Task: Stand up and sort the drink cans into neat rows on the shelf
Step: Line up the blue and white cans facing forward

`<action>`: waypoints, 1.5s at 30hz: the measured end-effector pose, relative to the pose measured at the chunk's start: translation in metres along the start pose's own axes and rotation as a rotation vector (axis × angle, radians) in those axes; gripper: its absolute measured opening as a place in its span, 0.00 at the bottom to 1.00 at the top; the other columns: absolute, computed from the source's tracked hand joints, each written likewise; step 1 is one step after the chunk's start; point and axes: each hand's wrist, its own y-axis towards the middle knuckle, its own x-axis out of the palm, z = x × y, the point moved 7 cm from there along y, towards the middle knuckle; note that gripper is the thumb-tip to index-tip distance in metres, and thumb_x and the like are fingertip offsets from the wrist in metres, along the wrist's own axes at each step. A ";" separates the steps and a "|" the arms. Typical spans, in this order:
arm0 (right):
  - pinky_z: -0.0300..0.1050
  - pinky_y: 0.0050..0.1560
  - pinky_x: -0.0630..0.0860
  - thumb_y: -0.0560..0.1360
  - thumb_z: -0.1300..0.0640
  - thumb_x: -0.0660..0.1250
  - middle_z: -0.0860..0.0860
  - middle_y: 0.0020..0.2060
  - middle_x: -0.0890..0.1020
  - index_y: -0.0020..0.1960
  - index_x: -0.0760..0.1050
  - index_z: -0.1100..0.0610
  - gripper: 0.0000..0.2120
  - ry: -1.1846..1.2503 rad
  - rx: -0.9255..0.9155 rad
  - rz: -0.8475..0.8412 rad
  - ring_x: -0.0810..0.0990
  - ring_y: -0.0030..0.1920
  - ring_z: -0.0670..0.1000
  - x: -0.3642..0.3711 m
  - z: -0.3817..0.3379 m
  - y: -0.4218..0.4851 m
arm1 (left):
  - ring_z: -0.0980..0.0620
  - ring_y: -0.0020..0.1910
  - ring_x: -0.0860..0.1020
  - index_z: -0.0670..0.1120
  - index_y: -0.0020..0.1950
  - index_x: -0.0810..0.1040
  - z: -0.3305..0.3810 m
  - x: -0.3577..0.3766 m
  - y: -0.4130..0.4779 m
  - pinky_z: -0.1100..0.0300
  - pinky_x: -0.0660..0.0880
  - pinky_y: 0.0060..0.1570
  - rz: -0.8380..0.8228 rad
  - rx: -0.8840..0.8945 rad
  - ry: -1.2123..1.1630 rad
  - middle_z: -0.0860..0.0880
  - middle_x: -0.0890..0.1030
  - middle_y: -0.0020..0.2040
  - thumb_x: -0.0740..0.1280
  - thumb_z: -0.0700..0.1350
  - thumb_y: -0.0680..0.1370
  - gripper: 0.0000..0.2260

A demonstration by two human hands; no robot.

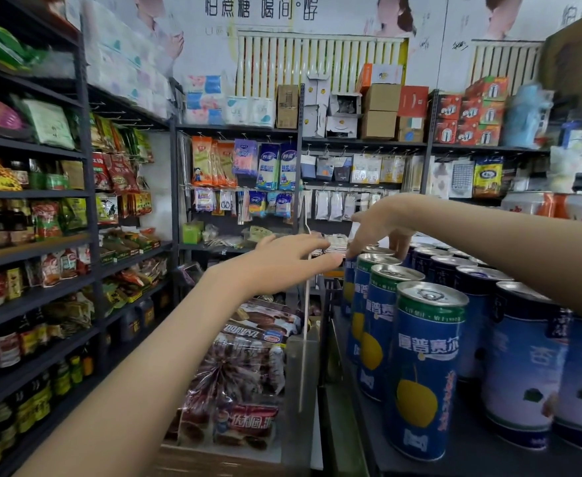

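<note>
Left hand [282, 259] hovers flat and empty beside the cans' [427, 366] far end; right hand [382, 225] straddles the last can [378, 251], grip unclear.

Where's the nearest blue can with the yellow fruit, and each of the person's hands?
Nearest blue metal can with yellow fruit [424, 370]: head view, printed side.
Left hand [279, 261]: head view, back of hand.
Right hand [382, 223]: head view, back of hand.

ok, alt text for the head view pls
Two bare hands reach over rows of blue cans standing on a dark shelf: the right hand sits fingers-down on the far can tops, and the left hand is flat and open beside the row's far end. Stocked store shelves fill the background.
</note>
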 end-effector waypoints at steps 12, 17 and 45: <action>0.49 0.53 0.79 0.70 0.55 0.74 0.66 0.56 0.76 0.67 0.65 0.67 0.32 0.087 -0.014 0.001 0.79 0.47 0.60 -0.007 0.005 -0.001 | 0.55 0.65 0.68 0.54 0.67 0.71 -0.001 0.002 0.004 0.45 0.58 0.69 0.034 0.056 -0.090 0.56 0.71 0.66 0.50 0.63 0.79 0.23; 0.52 0.57 0.77 0.69 0.55 0.75 0.67 0.58 0.75 0.68 0.65 0.66 0.33 0.101 -0.050 -0.066 0.79 0.51 0.61 -0.006 0.000 -0.004 | 0.55 0.66 0.67 0.54 0.66 0.71 -0.003 0.002 0.005 0.45 0.58 0.69 0.038 0.071 -0.119 0.55 0.71 0.66 0.48 0.64 0.78 0.25; 0.50 0.59 0.75 0.75 0.51 0.68 0.57 0.64 0.73 0.68 0.68 0.57 0.25 -0.089 -0.161 0.025 0.76 0.59 0.58 -0.026 -0.011 0.042 | 0.55 0.69 0.66 0.58 0.66 0.73 -0.025 -0.010 0.015 0.59 0.60 0.63 0.040 -0.046 -0.370 0.56 0.69 0.71 0.44 0.71 0.71 0.33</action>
